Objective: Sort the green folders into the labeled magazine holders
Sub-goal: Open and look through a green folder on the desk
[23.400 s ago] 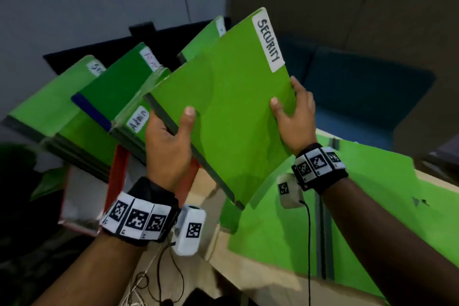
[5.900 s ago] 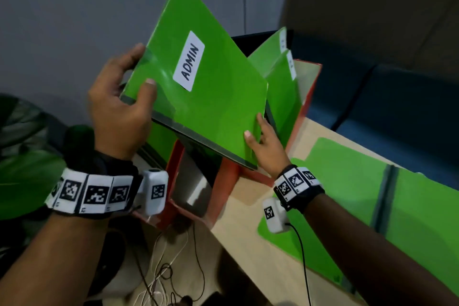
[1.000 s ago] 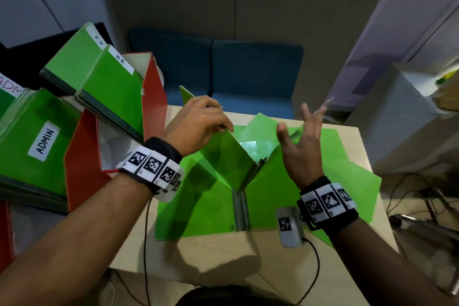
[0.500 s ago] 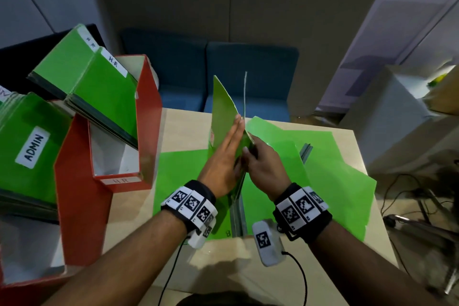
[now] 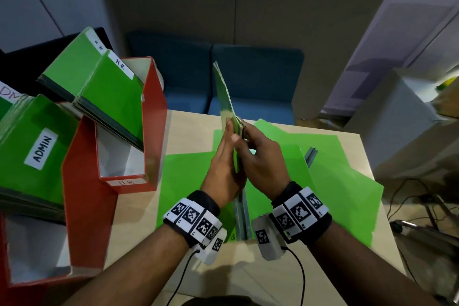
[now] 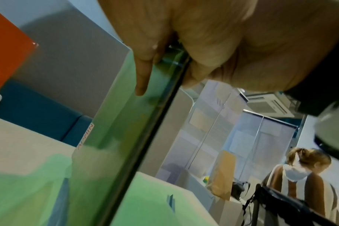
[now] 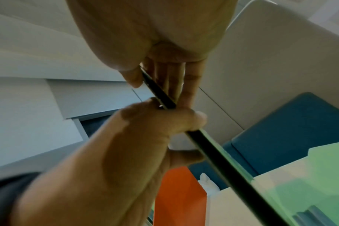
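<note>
A closed green folder stands upright and edge-on above the middle of the table, held between both hands. My left hand lies along its left face with straight fingers, and its thumb hooks over the near edge. My right hand pinches the right side, thumb and fingers on the dark spine. The folder's label is too blurred to read. At the left, a red holder marked HR carries two H.R folders. A nearer red holder carries an ADMIN folder.
Open green folders lie spread flat on the pale table, one with a grey spine strip. A blue sofa stands behind the table. White furniture and floor cables are at the right. Another person sits far off.
One second ago the folder stood open in a V over the table. Both hands have since pressed its covers together, and it now stands closed and slightly higher between them.
</note>
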The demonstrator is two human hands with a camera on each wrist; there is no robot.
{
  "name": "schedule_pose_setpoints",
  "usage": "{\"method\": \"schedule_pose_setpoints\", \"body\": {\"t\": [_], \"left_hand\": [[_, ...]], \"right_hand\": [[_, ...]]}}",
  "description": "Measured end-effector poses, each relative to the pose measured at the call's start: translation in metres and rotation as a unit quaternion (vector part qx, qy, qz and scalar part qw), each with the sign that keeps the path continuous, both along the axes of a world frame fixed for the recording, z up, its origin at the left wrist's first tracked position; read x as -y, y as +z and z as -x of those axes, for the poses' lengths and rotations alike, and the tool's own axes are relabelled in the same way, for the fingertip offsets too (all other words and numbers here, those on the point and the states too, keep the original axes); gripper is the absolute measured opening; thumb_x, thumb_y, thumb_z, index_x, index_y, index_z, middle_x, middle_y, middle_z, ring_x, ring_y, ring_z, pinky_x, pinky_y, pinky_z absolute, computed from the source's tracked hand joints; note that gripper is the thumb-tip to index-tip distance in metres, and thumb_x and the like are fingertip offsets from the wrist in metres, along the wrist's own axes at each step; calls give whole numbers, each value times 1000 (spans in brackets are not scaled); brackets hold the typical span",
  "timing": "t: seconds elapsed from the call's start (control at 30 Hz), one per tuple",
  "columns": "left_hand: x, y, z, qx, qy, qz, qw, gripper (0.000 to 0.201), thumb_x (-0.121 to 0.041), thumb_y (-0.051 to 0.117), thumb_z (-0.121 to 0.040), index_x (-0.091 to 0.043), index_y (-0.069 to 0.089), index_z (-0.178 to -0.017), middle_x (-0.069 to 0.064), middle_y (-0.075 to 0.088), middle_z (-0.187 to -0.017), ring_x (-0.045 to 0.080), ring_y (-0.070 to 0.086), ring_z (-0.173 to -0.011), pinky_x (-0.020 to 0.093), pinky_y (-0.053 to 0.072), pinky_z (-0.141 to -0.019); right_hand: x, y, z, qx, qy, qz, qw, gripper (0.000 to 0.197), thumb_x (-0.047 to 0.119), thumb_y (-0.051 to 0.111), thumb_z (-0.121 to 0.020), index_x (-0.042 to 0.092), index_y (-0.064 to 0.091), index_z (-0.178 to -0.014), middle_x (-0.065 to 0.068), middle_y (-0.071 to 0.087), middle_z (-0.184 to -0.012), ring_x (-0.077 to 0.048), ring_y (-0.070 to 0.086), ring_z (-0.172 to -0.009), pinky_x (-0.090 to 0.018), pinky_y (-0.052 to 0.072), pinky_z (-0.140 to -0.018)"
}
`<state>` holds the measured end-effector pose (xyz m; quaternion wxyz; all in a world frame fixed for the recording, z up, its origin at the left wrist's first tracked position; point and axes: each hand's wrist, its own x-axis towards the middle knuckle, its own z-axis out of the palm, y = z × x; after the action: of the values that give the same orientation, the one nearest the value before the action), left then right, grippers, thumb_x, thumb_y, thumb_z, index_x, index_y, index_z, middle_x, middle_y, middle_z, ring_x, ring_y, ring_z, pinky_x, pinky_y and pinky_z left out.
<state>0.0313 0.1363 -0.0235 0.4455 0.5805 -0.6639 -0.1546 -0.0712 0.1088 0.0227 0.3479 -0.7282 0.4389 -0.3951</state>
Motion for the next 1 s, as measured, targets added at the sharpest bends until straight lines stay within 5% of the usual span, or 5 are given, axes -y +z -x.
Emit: {"method": "schedule_pose_setpoints", "body": {"t": [0.1, 0.3, 0.47, 0.73, 1.0], "left_hand": [[-4, 26, -4, -135, 2, 0, 991, 27, -30, 38, -105, -26, 64, -111, -2, 68, -90, 10, 67, -85, 27, 54, -71], [-13, 19, -34, 3, -3, 78, 997, 95, 27, 42, -68, -13, 24, -151, 5, 33, -155, 23, 38, -139, 38, 38, -110], [-19, 16, -55, 118, -11, 62, 991, 108, 34, 40, -61, -24, 22, -150, -5, 23, -158, 15, 17, -148, 54, 22, -117], [-33, 20, -144, 169, 78, -43, 982, 73, -34, 68, -79, -27, 37, -145, -5, 31, -155, 19, 28, -143, 55, 35, -110], [-76, 27, -212, -35, 282, -133, 950, 69, 21, 44, -85, -23, 46, -139, -3, 42, -145, 11, 44, -130, 9, 33, -97]], "right_hand": [[-6, 5, -10, 15, 27, 9, 999, 46, 41, 51, -91, 32, 50, -136, 13, 64, -123, 1, 59, -112, -30, 54, -84], [-1, 39, -24, 204, 32, -100, 973, 57, 61, 48, -86, 28, 46, -132, 4, 63, -119, -11, 65, -102, -38, 57, -79], [15, 44, -28, 200, -43, -86, 975, 35, 9, 57, -92, 12, 53, -126, 1, 66, -115, -12, 62, -108, -45, 47, -98], [20, 28, -20, 274, -42, -167, 946, 57, -11, 42, -92, 12, 35, -143, -4, 46, -145, -13, 44, -132, -42, 36, -112], [30, 6, -35, 315, -33, -211, 925, 63, -14, 40, -91, 19, 34, -145, -5, 59, -131, -22, 61, -114, -47, 49, -97]]}}
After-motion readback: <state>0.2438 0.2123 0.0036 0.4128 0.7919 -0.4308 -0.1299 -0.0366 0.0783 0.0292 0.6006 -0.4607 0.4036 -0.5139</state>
